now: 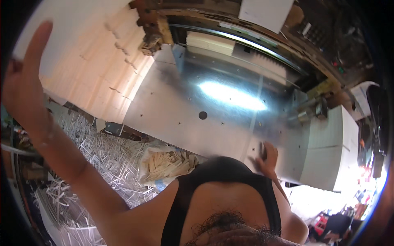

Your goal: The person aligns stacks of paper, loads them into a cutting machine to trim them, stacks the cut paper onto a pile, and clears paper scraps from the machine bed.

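At the far left, my left hand [25, 92] reaches along the near-left edge of a tall stack of white paper [94, 69]. One digit is stretched up over the pale top of the stack, the others are bent and partly hidden. No sheet shows clearly between them. My right hand [269, 158] rests at or just over the near right part of the metal machine table [172, 108]. Its fingers are loosely bent and apart, slightly blurred, with nothing seen in them.
Another block of white paper [324, 151] stands at the right. Across the back runs a cutting machine's frame [197, 18], with pale stacked paper [211, 43] beneath it. Paper strips [94, 147] cover the floor at left, beside a bag of offcuts [168, 164].
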A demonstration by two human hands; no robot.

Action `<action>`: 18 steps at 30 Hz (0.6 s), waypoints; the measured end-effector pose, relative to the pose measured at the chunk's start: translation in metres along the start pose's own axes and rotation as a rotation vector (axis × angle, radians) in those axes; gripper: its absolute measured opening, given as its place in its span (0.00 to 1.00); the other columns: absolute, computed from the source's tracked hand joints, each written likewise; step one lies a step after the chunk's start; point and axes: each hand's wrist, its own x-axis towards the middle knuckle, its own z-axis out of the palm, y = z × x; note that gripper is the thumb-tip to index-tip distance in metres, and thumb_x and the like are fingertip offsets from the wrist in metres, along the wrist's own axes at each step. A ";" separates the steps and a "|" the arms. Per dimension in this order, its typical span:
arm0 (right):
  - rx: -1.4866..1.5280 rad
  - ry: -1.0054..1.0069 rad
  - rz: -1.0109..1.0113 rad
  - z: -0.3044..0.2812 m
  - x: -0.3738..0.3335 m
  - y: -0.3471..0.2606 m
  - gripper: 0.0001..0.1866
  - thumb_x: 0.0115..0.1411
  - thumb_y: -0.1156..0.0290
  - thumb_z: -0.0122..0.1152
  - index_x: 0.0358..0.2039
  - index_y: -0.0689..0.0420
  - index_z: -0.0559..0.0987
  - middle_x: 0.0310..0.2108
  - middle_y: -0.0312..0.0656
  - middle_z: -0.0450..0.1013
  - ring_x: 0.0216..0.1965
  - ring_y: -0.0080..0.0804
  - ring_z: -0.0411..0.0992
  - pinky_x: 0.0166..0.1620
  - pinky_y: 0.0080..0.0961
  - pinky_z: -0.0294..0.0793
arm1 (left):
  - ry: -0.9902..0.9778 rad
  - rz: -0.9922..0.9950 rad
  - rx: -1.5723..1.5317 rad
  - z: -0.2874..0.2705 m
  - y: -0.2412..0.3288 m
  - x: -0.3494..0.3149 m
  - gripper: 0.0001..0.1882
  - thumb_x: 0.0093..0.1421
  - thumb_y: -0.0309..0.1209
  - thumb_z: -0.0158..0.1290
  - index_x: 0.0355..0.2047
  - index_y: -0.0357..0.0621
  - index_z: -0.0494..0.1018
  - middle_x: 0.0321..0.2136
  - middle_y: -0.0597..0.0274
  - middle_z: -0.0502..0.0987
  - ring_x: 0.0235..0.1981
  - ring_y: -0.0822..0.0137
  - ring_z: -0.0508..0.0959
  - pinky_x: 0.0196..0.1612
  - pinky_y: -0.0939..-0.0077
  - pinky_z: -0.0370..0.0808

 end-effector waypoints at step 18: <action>1.323 -0.367 0.512 0.019 0.080 -0.107 0.40 0.57 0.66 0.73 0.67 0.65 0.67 0.61 0.49 0.72 0.63 0.38 0.69 0.68 0.38 0.64 | -0.963 -1.519 -1.195 0.148 0.026 -0.373 0.30 0.62 0.27 0.63 0.63 0.36 0.68 0.51 0.55 0.79 0.51 0.65 0.81 0.55 0.69 0.79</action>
